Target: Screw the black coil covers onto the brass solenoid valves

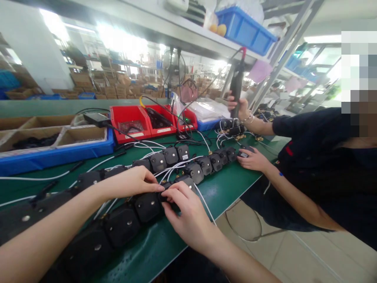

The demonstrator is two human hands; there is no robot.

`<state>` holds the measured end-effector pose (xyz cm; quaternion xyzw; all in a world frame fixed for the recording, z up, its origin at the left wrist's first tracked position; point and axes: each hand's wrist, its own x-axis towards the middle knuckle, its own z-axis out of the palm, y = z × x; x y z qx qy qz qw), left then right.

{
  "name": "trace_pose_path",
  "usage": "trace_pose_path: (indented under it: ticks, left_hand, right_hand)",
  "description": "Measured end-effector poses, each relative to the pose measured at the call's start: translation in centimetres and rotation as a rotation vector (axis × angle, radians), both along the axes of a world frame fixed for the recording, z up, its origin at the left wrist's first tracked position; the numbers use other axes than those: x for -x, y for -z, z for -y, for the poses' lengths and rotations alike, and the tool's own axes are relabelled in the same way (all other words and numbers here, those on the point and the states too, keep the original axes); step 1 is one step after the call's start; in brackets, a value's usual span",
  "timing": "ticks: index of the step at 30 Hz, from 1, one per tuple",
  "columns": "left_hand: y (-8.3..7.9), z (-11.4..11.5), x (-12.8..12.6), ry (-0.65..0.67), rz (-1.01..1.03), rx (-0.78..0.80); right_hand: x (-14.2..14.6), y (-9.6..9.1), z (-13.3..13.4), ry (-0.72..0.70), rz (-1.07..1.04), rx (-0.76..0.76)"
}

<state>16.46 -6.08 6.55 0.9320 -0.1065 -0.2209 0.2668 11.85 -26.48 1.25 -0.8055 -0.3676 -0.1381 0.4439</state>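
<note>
Rows of black plastic housings (148, 207) with silver round studs stand on the green table, white cables running among them. My left hand (143, 181) reaches in from the left, its fingers bent and its fingertips on the top edge of one black housing (174, 206) in the near row. On the same housing, my right hand (188, 212) has its thumb and fingers closed around it from the right. The two hands' fingertips nearly meet there. Fingers cover most of this housing, so any small part between them cannot be made out.
A co-worker's hand (253, 159) rests on a housing at right; their other hand (238, 105) holds a dark power screwdriver (236, 84) upright. Behind the rows are red bins (128, 137) and a blue divided tray (59, 160). White cables (205, 204) cross the table's front edge.
</note>
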Motion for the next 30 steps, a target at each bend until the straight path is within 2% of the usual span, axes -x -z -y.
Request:
trace_pose_path:
  ticks: [9, 15, 24, 30]
  left_hand:
    - [0.3, 0.2, -0.3, 0.030, 0.013, 0.001]
    - [0.4, 0.2, -0.3, 0.053, 0.028, -0.046]
    - [0.4, 0.3, -0.1, 0.055, 0.042, -0.063]
    - [0.1, 0.7, 0.1, 0.045, 0.043, -0.080]
  right_hand:
    - [0.4, 1.0, -0.4, 0.102, 0.108, 0.090]
    - [0.5, 1.2, -0.3, 0.125, 0.095, 0.036]
    - [0.5, 1.9, -0.7, 0.178, 0.156, 0.046]
    - [0.7, 2.7, -0.7, 0.175, 0.165, -0.077]
